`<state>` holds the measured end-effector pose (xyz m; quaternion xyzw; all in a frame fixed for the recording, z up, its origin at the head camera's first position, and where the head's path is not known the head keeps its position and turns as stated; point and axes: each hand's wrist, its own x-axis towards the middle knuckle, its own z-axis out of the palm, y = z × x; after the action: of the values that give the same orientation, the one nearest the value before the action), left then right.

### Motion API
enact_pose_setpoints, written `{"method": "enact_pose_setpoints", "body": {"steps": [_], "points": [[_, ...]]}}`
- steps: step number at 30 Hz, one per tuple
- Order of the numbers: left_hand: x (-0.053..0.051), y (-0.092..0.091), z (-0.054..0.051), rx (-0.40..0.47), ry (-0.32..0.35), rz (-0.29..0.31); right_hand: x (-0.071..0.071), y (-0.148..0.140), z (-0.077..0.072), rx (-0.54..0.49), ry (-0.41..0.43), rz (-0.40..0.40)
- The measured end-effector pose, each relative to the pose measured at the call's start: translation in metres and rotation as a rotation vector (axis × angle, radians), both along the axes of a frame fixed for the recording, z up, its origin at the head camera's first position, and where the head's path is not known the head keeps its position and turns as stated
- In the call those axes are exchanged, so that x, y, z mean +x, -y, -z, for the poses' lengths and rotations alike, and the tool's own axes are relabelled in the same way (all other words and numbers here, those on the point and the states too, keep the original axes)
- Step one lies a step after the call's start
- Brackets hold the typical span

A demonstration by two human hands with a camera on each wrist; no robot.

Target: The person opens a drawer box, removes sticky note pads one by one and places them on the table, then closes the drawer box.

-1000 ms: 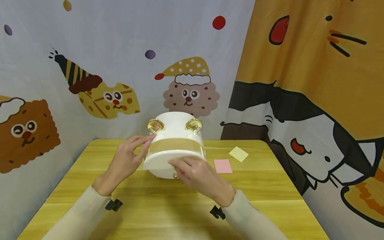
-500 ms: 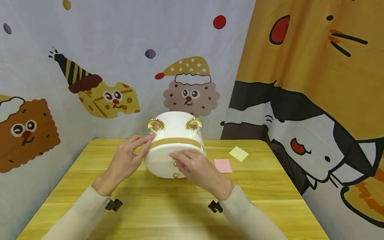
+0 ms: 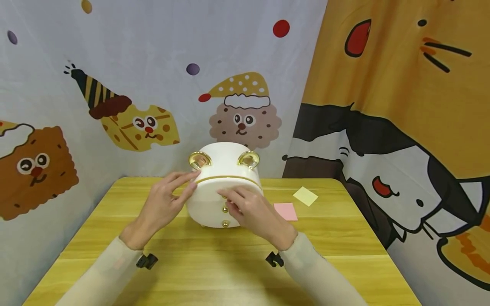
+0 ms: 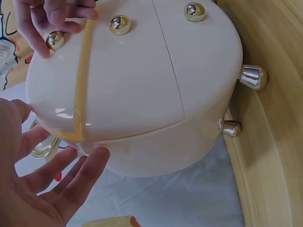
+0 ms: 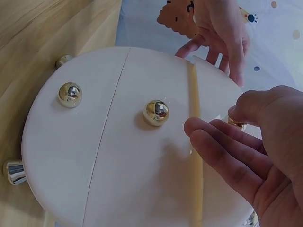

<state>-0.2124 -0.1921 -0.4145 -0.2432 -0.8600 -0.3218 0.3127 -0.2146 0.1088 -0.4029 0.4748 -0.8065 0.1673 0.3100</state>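
Observation:
A white jewelry box (image 3: 227, 159) with two gold ears stands on the table. Its rounded front has gold knobs (image 4: 120, 25); a thin tan strip (image 5: 195, 142) shows along the slightly pulled-out top drawer (image 4: 52, 94). My right hand (image 3: 250, 212) holds the top knob (image 5: 238, 124) between thumb and fingers, its other fingertips lying over the strip in the right wrist view. My left hand (image 3: 162, 204) touches the box's left side below the ear, fingers spread and fairly straight in the left wrist view.
A pink sticky note (image 3: 286, 211) and a yellow sticky note (image 3: 305, 196) lie right of the box on the wood-grain table (image 3: 214, 272). A printed curtain (image 3: 153, 42) hangs behind. Small metallic feet (image 4: 253, 77) hold the box up.
The top drawer has slid back into the box, so the wide tan band has narrowed to a thin line. My right hand moved inward with it; my left hand stayed at the side.

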Motion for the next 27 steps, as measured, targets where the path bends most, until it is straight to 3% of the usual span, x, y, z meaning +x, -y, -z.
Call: {"method": "enact_pose_setpoints", "body": {"steps": [7, 21, 27], "points": [[-0.0014, -0.0019, -0.0005, -0.008, -0.031, 0.005, -0.0042, -0.0014, 0.0024, 0.003, -0.010, 0.007], [-0.0017, -0.0025, -0.0009, -0.007, -0.028, 0.010, -0.0062, -0.0027, 0.0048, 0.001, 0.004, 0.005], [-0.0015, -0.0035, 0.0000, -0.006, -0.031, 0.006, -0.0059, -0.0044, 0.0069, 0.014, 0.045, 0.000]]}}
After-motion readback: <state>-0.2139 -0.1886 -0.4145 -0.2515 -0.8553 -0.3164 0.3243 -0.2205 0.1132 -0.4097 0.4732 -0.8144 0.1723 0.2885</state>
